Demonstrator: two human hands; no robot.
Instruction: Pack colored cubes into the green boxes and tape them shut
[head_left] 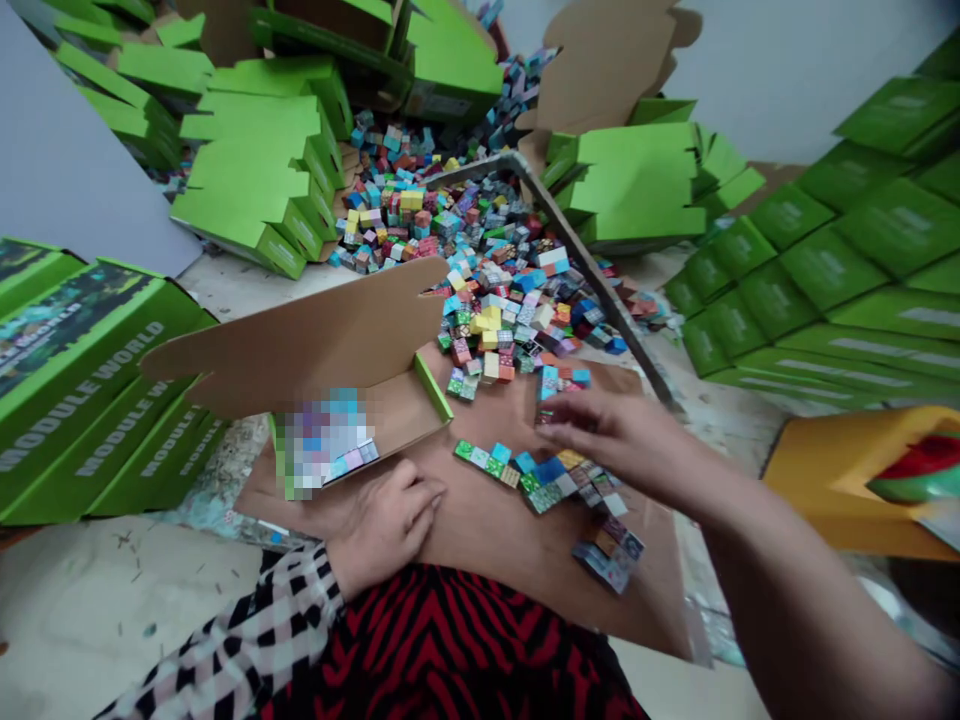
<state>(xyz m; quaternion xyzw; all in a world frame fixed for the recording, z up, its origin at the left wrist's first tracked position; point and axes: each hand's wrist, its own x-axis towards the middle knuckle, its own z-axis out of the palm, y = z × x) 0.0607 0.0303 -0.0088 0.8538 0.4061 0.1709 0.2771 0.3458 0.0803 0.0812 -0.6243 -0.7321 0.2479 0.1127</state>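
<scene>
My right hand (619,425) reaches over the brown board (480,540), its thumb and fingertips pinched at the near end of a short row of small printed cube blocks (549,382). Just below it lies a group of joined or touching cubes (551,480), green, blue and grey. A separate grey and purple cluster (609,552) is nearer to me. My left hand (390,520) rests on the board with its fingers curled in and nothing visible in them. Beside it stands an open green cardboard box (435,390), lid raised, with blocks and a blurred-out printed item inside.
A large heap of loose cubes (487,250) spreads behind the board, with a metal frame bar (592,275) across it. Green boxes (97,400) stand at left, stacked green boxes (840,250) at right. Open green cartons (262,150) lie behind. A yellow container (832,480) is at right.
</scene>
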